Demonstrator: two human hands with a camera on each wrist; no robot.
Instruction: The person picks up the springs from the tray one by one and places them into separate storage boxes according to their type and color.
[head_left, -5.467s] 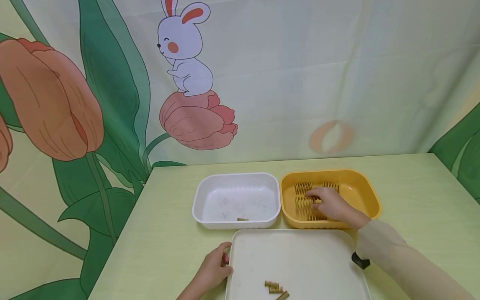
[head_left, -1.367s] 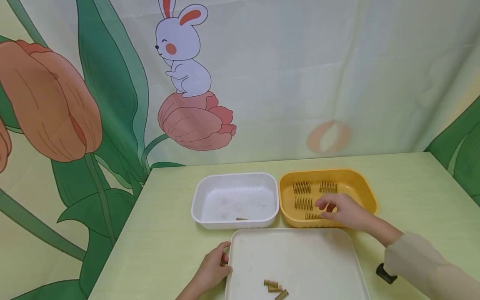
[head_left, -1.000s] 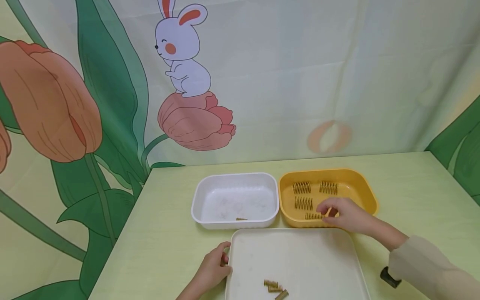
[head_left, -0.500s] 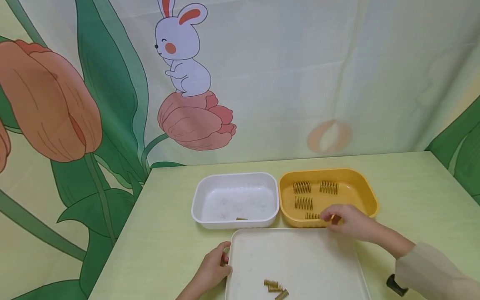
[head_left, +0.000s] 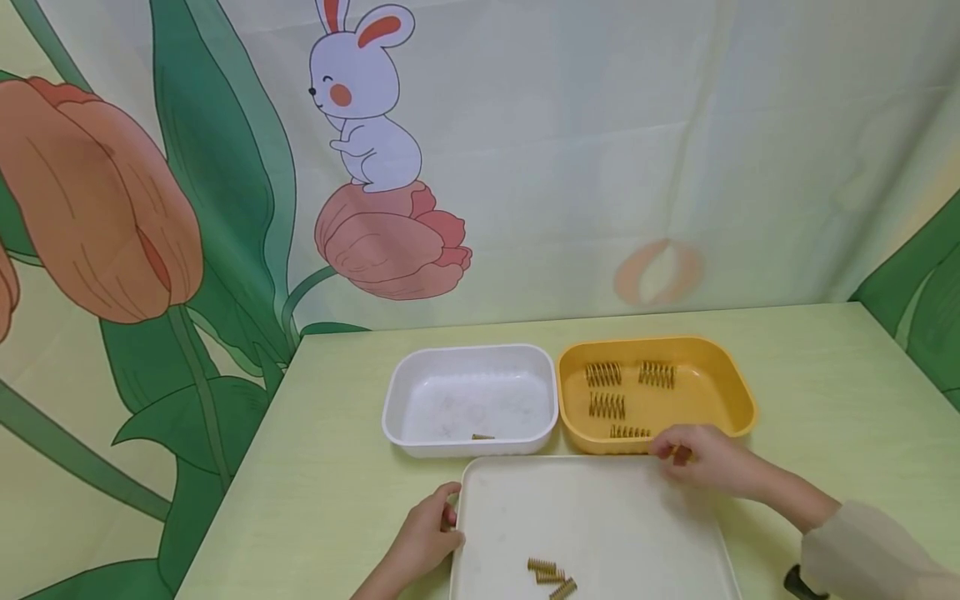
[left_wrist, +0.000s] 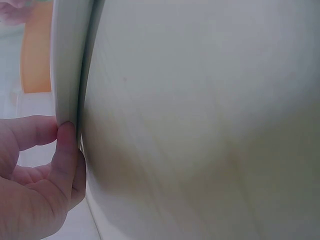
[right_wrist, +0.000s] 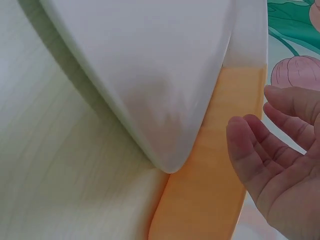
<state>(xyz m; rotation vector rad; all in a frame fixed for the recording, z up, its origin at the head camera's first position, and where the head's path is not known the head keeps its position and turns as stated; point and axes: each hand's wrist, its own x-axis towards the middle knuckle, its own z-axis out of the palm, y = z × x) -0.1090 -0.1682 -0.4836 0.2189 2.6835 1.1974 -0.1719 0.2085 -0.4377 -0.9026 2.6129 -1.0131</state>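
Observation:
In the head view my left hand [head_left: 429, 535] holds the left rim of a cream tray [head_left: 600, 508]; in the left wrist view its bent fingers [left_wrist: 64, 155] touch that rim. On the tray's near part lie several small brass springs [head_left: 551, 577]. My right hand [head_left: 716, 460] hovers at the tray's far right corner, by the near rim of a yellow bin [head_left: 712, 392]. The right wrist view shows its fingers [right_wrist: 287, 107] loosely bent with nothing between them. Several larger springs [head_left: 607, 406] lie in the yellow bin, the nearest partly hidden by the bin's wall.
Left of the yellow bin and close against it stands a white bin [head_left: 480, 396] with a small spring [head_left: 483, 437] by its near wall. Both bins stand behind the tray on a pale green table [head_left: 322, 467]. A printed curtain [head_left: 562, 167] hangs behind.
My right hand has moved from among the springs in the yellow bin toward me and slightly right, over its near rim. The left hand stays at the tray; the tray's springs have not moved.

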